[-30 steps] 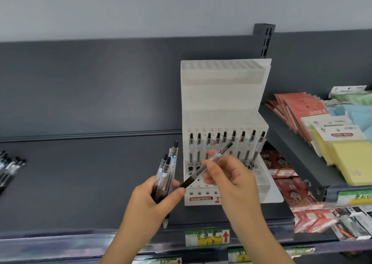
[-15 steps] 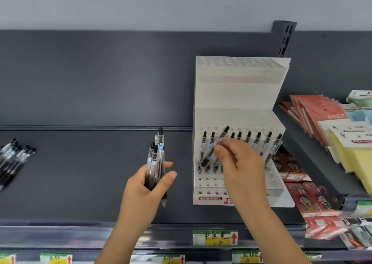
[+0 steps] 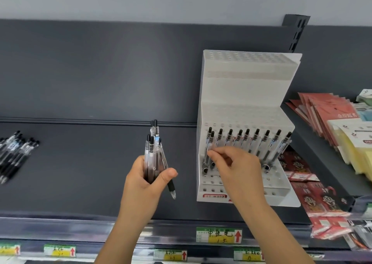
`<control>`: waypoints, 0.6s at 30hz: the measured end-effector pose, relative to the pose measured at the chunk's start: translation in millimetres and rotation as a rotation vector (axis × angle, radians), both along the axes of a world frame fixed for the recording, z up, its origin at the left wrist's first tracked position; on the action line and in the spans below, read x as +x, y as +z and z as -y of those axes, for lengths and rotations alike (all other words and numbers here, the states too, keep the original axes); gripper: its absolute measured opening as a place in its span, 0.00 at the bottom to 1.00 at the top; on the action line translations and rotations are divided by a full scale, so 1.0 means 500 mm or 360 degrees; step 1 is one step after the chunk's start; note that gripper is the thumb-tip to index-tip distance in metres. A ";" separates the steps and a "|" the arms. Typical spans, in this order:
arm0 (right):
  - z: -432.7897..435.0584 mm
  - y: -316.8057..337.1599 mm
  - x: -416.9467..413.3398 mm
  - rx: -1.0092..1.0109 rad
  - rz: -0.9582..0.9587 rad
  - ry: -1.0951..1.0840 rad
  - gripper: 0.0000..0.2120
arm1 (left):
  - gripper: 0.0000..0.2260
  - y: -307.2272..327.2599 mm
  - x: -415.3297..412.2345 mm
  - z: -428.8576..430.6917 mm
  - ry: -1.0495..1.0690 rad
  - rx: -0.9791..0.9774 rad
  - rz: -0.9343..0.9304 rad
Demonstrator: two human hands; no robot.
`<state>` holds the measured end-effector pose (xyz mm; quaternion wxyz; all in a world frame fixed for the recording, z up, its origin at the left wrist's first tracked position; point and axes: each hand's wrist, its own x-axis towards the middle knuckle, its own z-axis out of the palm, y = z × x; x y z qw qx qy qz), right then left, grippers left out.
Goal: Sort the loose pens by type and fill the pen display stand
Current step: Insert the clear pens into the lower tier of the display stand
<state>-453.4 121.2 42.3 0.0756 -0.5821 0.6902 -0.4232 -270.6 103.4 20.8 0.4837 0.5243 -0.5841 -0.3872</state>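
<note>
Bright, even light, soft shadows.
Wide-angle bowing bends the frame's edges; bottom corners and lower right look smeared.

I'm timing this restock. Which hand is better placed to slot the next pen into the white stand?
Right. The right hand is at the white perforated plastic pen stand, pinching a clear black-capped pen; the left hand grips the bundle of clear spare pens, apart from the stand.

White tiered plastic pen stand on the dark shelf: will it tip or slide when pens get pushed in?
Tipping seems unlikely: the white tiered plastic pen stand has a broad flat base. It looks thin-walled and mostly unfilled, so probably light; it may slide on the smooth dark shelf.
</note>
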 end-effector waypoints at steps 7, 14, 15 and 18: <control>-0.016 -0.006 -0.005 -0.0057 0.0259 -0.0047 0.06 | 0.18 0.016 -0.016 -0.016 -0.0131 0.0076 -0.0027; -0.045 0.019 0.021 -0.0068 0.0589 0.0359 0.08 | 0.13 0.023 -0.035 -0.029 -0.0292 0.0053 -0.0052; -0.047 0.022 0.025 -0.0043 0.0633 0.0409 0.08 | 0.13 0.021 -0.036 -0.030 -0.0321 0.0036 -0.0045; -0.050 0.023 0.029 -0.0007 0.0721 0.0497 0.05 | 0.10 0.017 -0.040 -0.032 -0.0417 -0.0004 0.0018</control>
